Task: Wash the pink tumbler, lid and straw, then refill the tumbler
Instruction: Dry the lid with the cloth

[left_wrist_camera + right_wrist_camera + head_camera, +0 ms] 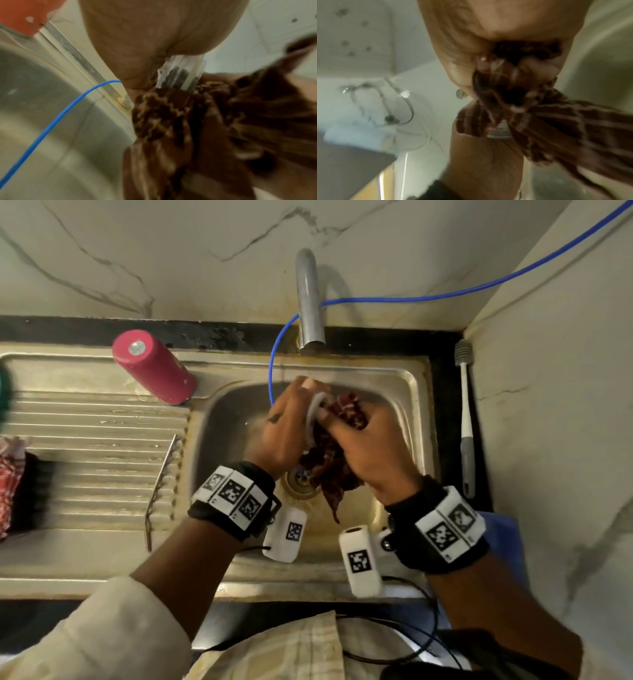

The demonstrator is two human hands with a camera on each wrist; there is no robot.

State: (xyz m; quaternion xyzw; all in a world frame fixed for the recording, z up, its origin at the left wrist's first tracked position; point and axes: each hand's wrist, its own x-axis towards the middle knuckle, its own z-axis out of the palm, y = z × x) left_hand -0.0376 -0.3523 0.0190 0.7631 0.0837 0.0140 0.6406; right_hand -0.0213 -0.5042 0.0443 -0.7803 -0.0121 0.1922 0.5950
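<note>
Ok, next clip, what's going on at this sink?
A person is cleaning the clear plastic tumbler lid over the steel sink basin. The left hand holds the lid on edge while the right hand rubs it with a dark red checked cloth bunched in its fingers. The pink metal tumbler stands upside down on the ribbed draining board, and a thin metal straw lies beside the basin. No water is visibly running from the chrome tap.

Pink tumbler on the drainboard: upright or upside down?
Upside down. The tumbler stands on the drainboard with its closed base and metal disc facing up, mouth down.
</note>
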